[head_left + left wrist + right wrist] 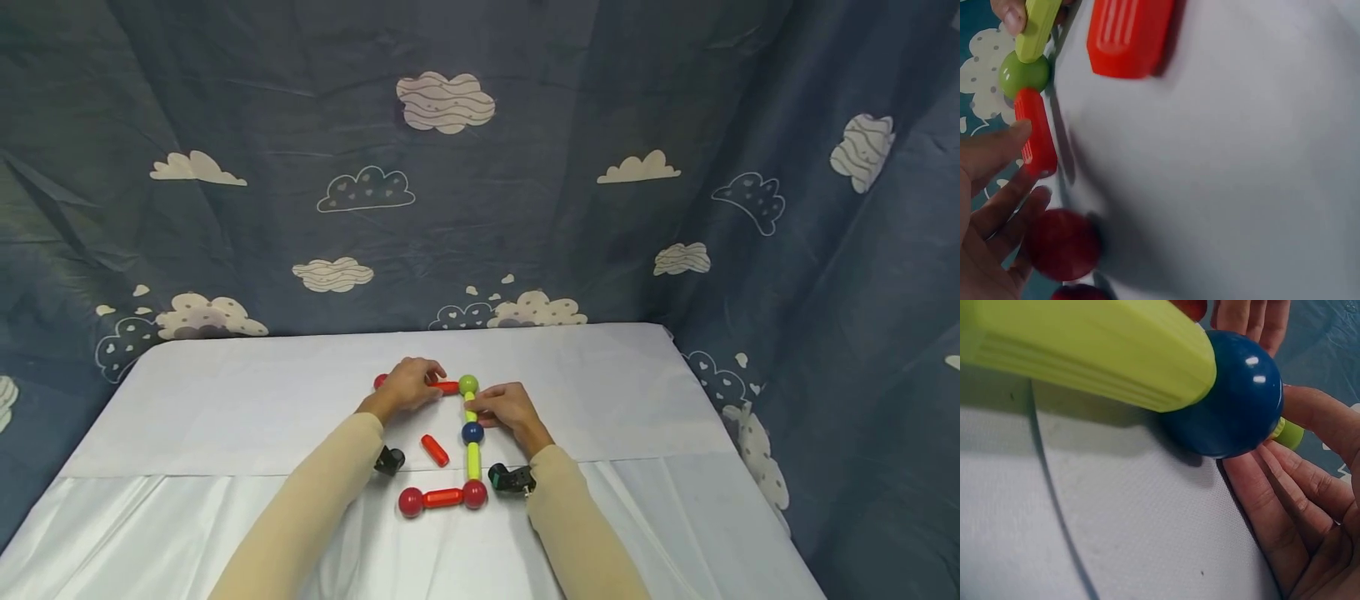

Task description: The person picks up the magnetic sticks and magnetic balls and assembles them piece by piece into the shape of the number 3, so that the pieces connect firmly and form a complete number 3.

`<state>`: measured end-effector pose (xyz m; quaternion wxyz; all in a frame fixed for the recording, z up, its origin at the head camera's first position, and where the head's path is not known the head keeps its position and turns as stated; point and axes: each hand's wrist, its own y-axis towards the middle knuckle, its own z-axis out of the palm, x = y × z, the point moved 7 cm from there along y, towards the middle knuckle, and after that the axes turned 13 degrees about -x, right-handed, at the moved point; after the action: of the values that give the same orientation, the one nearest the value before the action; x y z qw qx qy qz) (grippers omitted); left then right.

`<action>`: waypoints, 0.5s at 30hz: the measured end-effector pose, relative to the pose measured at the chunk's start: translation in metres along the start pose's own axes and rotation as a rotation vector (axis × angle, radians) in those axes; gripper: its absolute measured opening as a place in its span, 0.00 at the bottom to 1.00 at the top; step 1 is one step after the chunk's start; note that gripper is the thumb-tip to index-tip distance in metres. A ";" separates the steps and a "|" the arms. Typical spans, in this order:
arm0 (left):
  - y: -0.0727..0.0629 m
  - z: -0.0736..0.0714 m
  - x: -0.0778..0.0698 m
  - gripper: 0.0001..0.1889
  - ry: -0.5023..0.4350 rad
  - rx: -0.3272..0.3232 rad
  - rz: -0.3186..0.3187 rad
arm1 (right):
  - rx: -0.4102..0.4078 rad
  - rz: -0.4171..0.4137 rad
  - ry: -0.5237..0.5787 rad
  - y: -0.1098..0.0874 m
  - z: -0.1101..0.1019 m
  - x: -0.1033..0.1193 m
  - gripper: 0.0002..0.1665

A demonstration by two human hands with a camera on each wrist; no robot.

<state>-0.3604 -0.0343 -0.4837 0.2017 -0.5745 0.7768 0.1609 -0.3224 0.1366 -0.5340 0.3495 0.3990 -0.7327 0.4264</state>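
My left hand (408, 385) pinches a red rod (1036, 134) between thumb and fingers. One end of that rod meets a green ball (468, 384). On the other side, my right hand (510, 407) pinches the yellow-green rod (470, 414) that runs from the green ball to a blue ball (1229, 400). Below the blue ball, a second yellow-green rod (473, 461) leads to a red ball (475, 494). From there a red rod (443, 497) reaches another red ball (411, 502). Close to my left fingers are two more red balls, one of them a dark red ball (1063, 244).
A loose red rod (435, 450) lies on the white-covered table (247, 400), inside the bent row of pieces. Black wrist cameras, including the right camera (512, 478), sit under both forearms. A dark blue curtain (510, 225) with clouds hangs behind the table.
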 end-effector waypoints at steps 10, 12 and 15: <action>-0.014 -0.023 0.010 0.39 0.015 -0.061 0.060 | 0.006 -0.008 -0.001 0.001 0.002 -0.004 0.18; -0.018 -0.028 0.013 0.39 0.035 -0.071 0.067 | 0.012 -0.018 0.003 0.001 0.002 -0.003 0.18; -0.022 -0.031 0.019 0.37 0.083 -0.080 0.082 | 0.019 -0.028 0.009 0.002 0.001 -0.002 0.18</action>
<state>-0.3483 -0.0709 -0.4664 0.1396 -0.5561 0.8002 0.1760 -0.3233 0.1366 -0.5365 0.3549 0.4103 -0.7215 0.4303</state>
